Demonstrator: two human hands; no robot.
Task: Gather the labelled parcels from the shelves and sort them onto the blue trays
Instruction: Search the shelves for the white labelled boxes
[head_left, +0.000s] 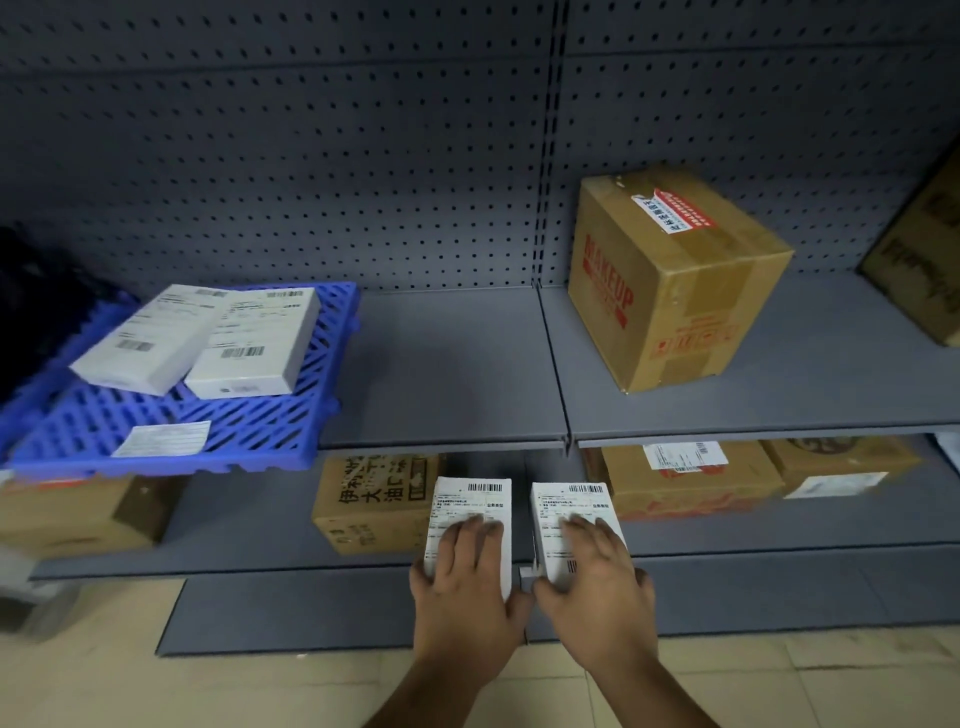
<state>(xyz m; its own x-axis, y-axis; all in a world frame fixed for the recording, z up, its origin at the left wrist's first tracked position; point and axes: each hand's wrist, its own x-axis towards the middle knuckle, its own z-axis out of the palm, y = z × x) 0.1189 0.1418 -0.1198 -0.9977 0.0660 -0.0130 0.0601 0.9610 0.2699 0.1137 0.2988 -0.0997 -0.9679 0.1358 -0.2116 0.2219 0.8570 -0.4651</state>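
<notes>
Since each is small enough for one hand to cover most of its face, the two white labelled parcels look light, stiff and flat-sided, easy to carry but probably a little slick on the printed label, so a hold across the narrow width, thumb on one long edge and fingers on the other, seems the safest place to take them. The left parcel (470, 519) sits under the left hand (467, 587), the right parcel (574, 525) under the right hand (597, 587), side by side and just apart, in front of the lower shelf (249, 530). Both hands lie palm-down with fingers spread over the labels and thumbs hooked around the near inner edges, clasping the parcels; both forearms reach straight forward and down. Up to the left, the blue tray (270, 421) rests on the upper shelf (447, 364) with two white parcels (208, 338) already on it, well apart from the hands. A brown MAKEUP carton (675, 291) stands to the right.
</notes>
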